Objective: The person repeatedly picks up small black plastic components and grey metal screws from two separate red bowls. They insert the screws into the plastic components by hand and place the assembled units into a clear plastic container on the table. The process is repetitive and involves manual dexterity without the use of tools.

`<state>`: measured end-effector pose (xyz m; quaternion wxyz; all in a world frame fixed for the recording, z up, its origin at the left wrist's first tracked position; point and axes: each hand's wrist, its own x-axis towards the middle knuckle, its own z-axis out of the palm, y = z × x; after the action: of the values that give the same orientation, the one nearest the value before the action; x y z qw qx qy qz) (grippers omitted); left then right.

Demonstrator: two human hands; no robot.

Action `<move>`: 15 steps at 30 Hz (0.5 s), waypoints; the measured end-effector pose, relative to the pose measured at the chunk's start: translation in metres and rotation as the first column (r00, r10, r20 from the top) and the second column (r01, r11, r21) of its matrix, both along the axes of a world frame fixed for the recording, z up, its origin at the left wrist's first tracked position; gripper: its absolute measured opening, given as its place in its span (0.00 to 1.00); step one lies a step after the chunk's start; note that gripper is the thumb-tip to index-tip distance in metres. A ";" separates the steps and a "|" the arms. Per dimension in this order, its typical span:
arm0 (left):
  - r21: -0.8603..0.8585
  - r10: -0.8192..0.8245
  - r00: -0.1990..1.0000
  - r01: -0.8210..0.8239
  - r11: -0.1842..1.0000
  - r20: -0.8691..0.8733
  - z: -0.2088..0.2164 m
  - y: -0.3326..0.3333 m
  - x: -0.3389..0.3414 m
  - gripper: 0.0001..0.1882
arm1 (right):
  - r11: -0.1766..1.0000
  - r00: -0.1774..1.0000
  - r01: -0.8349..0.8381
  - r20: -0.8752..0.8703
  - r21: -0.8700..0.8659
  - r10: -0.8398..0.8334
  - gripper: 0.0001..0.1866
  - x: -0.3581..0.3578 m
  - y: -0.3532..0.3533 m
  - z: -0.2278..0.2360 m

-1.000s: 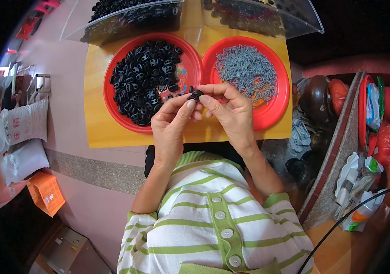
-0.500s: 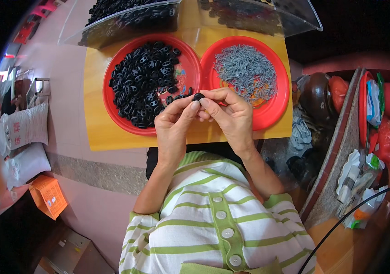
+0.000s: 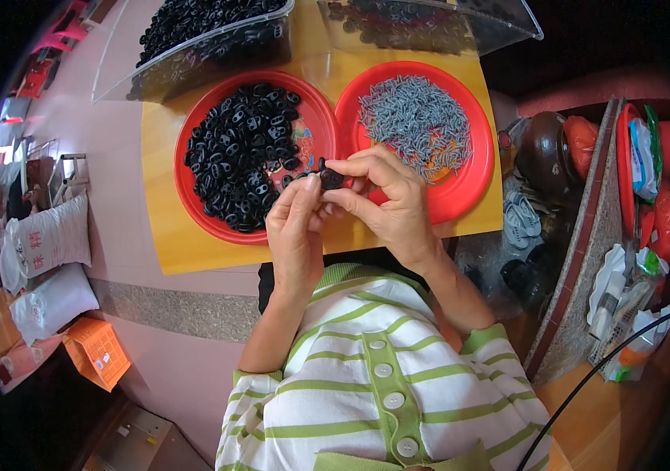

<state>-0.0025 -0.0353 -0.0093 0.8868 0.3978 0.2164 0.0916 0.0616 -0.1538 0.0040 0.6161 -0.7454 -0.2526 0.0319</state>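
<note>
A small black plastic piece (image 3: 330, 179) is pinched between my two hands, just in front of the gap between two red plates. My left hand (image 3: 294, 224) grips its left side with thumb and fingertips. On its other side my right hand (image 3: 394, 200) closes thumb and forefinger around it. Many similar black pieces, oval with two holes, lie heaped on the left red plate (image 3: 322, 106). Small slim grey screw-like pieces (image 3: 413, 118) are piled on the right red plate (image 3: 480, 165). Fingers partly hide the held piece.
Two clear plastic bins, one at the left (image 3: 209, 56) full of black pieces and one at the right (image 3: 500, 27), stand at the back of the yellow table (image 3: 166, 212). White sacks (image 3: 48, 235) lie at the left. A black cable (image 3: 602, 365) runs at lower right.
Both hands have shifted slightly left and nearer. The black piece has been turned, showing more of its surface; my right fingers are spread wider around it. The whole view has tilted slightly.
</note>
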 end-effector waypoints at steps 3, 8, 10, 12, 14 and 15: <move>0.211 0.098 0.993 -0.108 0.972 0.058 0.008 -0.006 0.004 0.12 | 0.998 0.993 -0.037 -0.107 0.048 0.042 0.13 0.004 -0.005 0.001; 0.407 -0.085 0.971 -0.013 0.913 0.222 -0.001 0.001 0.000 0.14 | 0.970 0.932 -0.130 -0.308 0.207 0.190 0.11 0.009 -0.011 -0.004; 0.436 -0.100 0.967 -0.013 0.900 0.235 -0.004 0.003 0.000 0.14 | 0.940 0.875 -0.147 -0.402 0.307 0.268 0.11 0.010 -0.012 -0.004; 0.404 -0.118 0.969 0.021 0.915 0.217 -0.002 0.002 -0.001 0.13 | 0.905 0.809 -0.130 -0.485 0.404 0.333 0.11 0.007 -0.013 -0.002; 0.485 -0.181 0.959 0.055 0.873 0.218 -0.005 0.006 -0.001 0.13 | 0.909 0.806 -0.138 -0.488 0.394 0.334 0.11 0.005 -0.016 -0.008; 0.492 -0.196 0.956 0.067 0.868 0.217 -0.008 0.006 -0.004 0.13 | 0.906 0.795 -0.135 -0.502 0.401 0.340 0.10 0.002 -0.017 -0.008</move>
<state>-0.0060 -0.0296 -0.0174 0.7853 0.6034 0.0412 0.1325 0.0637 -0.1707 -0.0042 0.7742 -0.5446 -0.1551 0.2829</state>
